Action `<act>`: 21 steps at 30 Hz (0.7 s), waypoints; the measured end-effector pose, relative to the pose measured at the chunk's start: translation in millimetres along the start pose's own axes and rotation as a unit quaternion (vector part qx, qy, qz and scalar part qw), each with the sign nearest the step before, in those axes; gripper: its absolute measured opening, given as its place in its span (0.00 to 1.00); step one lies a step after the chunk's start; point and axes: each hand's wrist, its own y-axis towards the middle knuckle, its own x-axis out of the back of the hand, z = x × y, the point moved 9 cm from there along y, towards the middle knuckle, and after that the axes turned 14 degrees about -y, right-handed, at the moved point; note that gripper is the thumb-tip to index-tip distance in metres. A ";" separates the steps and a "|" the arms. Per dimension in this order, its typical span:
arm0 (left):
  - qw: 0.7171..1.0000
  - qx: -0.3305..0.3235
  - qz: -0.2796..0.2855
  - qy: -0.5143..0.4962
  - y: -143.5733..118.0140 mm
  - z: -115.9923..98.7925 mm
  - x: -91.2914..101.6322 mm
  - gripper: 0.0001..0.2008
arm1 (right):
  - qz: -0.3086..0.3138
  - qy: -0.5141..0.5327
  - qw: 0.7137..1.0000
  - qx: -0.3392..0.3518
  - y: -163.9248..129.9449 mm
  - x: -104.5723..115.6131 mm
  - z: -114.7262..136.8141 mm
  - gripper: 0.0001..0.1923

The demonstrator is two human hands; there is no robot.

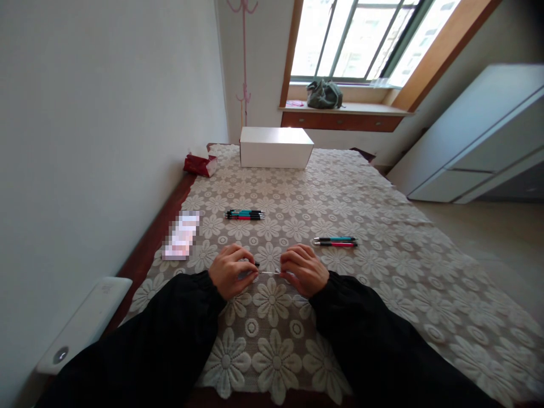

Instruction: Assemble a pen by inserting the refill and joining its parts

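Between my two hands runs a thin pale rod point(270, 273) that looks like a pen refill. My left hand point(232, 272) is closed, with thumb and forefinger pinched at the rod's left end. A small black piece point(257, 264), perhaps part of a pen, pokes out by those fingers. On the rod's other end my right hand point(304, 271) is closed in a pinch, its remaining fingers curled. Beyond my left hand lies a bunch of several click pens point(244, 215) in teal, red and black. Two pens, a teal one point(335, 239) and a red one point(336, 244), lie past my right hand.
A flowered lace cloth point(274, 354) covers the table. At its far end stands a white box point(274, 154), with a red packet point(200, 165) to its left. A blurred-out flat item point(182, 235) lies on the left side. A white device point(85, 326) sits along the left edge.
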 end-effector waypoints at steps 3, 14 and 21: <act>1.000 0.001 -0.004 -0.001 0.1 -0.7 0.8 0.05 | 0.000 0.000 1.000 0.002 -0.4 -0.2 -0.1 0.03; 1.000 -0.018 0.014 0.002 -0.4 -4.0 -5.1 0.07 | -0.016 0.015 1.000 -0.003 5.2 7.1 9.7 0.02; 0.999 -0.023 0.024 -0.006 -1.9 -8.9 -8.3 0.06 | -0.015 0.033 0.999 -0.013 6.1 3.5 18.0 0.03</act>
